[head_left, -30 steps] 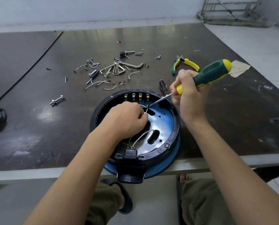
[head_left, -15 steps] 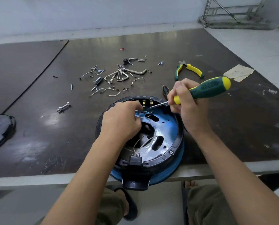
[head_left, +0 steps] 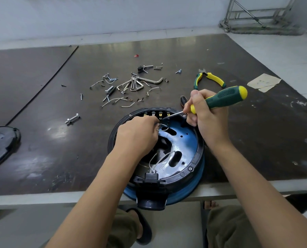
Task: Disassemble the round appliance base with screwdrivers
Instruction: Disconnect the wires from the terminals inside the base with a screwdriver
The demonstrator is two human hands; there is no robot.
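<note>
The round appliance base [head_left: 188, 149], black rim with a blue inner plate, lies open at the table's front edge. My right hand [head_left: 202, 113] grips a green and yellow screwdriver [head_left: 226, 97], its tip down by the row of terminals [head_left: 157, 114] at the far inner rim. My left hand [head_left: 138, 135] rests inside the base and pinches a thin white wire [head_left: 162, 129] just below the terminals. Two more white wires [head_left: 159, 158] loop from a black connector block [head_left: 151, 177] at the near rim.
Loose screws, bolts and hex keys [head_left: 133, 85] are scattered behind the base. Green and yellow pliers [head_left: 209, 78] lie at the back right, a second screwdriver handle [head_left: 183, 100] just behind my right hand. A black cover [head_left: 0, 145] sits at the left edge, a bolt [head_left: 72, 119] nearby.
My left hand has shifted toward the far rim with the wire, and the screwdriver tip has moved up to the terminals. The camera has tilted slightly.
</note>
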